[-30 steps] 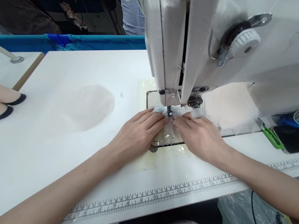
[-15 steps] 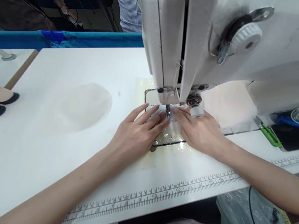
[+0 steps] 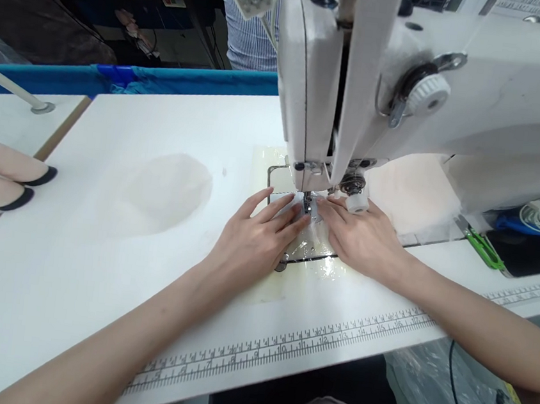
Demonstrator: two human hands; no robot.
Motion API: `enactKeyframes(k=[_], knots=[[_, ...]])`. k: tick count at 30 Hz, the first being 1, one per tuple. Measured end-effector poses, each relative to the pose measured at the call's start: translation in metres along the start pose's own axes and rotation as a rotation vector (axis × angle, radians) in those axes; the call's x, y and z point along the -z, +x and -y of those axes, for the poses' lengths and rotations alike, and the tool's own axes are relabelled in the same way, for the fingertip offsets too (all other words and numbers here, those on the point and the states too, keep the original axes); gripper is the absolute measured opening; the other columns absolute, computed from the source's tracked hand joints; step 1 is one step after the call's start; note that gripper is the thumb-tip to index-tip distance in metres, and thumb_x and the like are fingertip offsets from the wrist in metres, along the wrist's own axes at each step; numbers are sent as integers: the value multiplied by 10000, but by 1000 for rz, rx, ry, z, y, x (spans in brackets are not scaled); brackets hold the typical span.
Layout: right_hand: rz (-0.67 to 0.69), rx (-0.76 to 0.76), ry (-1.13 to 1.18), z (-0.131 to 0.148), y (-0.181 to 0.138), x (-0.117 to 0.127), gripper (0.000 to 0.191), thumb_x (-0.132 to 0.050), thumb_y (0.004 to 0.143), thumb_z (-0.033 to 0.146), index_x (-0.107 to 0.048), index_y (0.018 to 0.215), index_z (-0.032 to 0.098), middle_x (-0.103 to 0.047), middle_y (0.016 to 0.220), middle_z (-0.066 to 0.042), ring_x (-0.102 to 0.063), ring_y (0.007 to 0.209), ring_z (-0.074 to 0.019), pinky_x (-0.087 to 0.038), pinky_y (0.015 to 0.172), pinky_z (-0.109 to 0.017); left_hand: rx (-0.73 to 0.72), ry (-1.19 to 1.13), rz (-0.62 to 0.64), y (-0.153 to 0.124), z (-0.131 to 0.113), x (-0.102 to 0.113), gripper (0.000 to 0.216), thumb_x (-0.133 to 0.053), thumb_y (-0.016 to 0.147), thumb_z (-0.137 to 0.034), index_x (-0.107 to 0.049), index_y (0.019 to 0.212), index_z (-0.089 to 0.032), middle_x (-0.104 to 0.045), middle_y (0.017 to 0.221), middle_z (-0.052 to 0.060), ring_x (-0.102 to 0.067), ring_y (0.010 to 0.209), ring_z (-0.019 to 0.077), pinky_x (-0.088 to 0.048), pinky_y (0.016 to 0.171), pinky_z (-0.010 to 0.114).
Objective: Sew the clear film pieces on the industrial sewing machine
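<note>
My left hand point(image 3: 259, 236) lies flat with fingers spread, left of the presser foot point(image 3: 307, 201) of a white sewing machine point(image 3: 311, 84). On the other side of the foot, my right hand point(image 3: 365, 241) rests palm down, its fingers stretched toward the needle. Both sets of fingertips press on the clear-film-covered plate point(image 3: 311, 248). A thin pale piece point(image 3: 280, 196) shows by my left fingertips; its kind and full outline are hard to make out. Peach fabric point(image 3: 410, 194) lies under the machine arm, right of my right hand.
Green thread snips point(image 3: 484, 250) lie beside a dark tray at right. A printed ruler point(image 3: 278, 354) runs along the front edge. At left are two peach pieces with black ends point(image 3: 3, 190) and a greyish round patch point(image 3: 164, 194). Other people are beyond the blue cloth edge point(image 3: 186, 79).
The camera view has shifted slightly, so more of the machine's top shows. Both hands keep their places beside the presser foot.
</note>
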State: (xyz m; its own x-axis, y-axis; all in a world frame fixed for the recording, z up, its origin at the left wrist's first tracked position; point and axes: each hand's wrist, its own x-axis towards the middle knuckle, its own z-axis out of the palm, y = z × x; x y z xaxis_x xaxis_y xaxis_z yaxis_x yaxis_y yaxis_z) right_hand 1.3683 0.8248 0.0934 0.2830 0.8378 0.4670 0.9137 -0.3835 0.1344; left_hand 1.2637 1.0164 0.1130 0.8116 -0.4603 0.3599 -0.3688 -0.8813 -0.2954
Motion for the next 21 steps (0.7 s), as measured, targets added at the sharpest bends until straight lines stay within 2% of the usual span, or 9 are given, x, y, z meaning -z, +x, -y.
enactKeyframes(k=[5,10,13,16,21], knots=[[-17,2,24,0,-1,-2,333,-437,874,72,-615,1154,106,-702,1086,-95,-622,976,-202,-440,922,-370,19,-11,-14,0,0,-2,344,-463,918,-115,-620,1220,-167,-664,1227,90,-584,1208,268,-455,1041,527],[-138,99,90,0,-4,2,282,-440,894,57,-650,1078,100,-702,1074,-75,-624,958,-179,-462,880,-328,28,-37,-41,-3,-1,-3,354,-462,920,-126,-611,1239,-164,-659,1236,91,-583,1210,259,-433,1063,534],[-157,164,201,0,-7,5,200,-493,909,154,-669,992,107,-697,1032,-78,-611,946,-189,-477,808,-329,18,-75,-58,-6,-1,-2,371,-472,902,-116,-610,1242,-170,-659,1237,83,-573,1222,253,-416,1078,536],[-144,175,255,1,-9,5,272,-538,907,290,-658,1043,88,-677,1031,-106,-588,958,-218,-478,771,-352,-13,-73,-64,-8,-2,-1,383,-480,889,-107,-601,1250,-145,-661,1233,95,-578,1214,258,-422,1069,533],[-140,205,180,1,-9,7,227,-500,880,153,-680,1009,102,-687,1035,-68,-573,947,-198,-454,793,-333,-21,-28,-63,-9,-5,2,346,-469,909,-138,-608,1226,-132,-677,1205,93,-598,1187,251,-439,1051,524]])
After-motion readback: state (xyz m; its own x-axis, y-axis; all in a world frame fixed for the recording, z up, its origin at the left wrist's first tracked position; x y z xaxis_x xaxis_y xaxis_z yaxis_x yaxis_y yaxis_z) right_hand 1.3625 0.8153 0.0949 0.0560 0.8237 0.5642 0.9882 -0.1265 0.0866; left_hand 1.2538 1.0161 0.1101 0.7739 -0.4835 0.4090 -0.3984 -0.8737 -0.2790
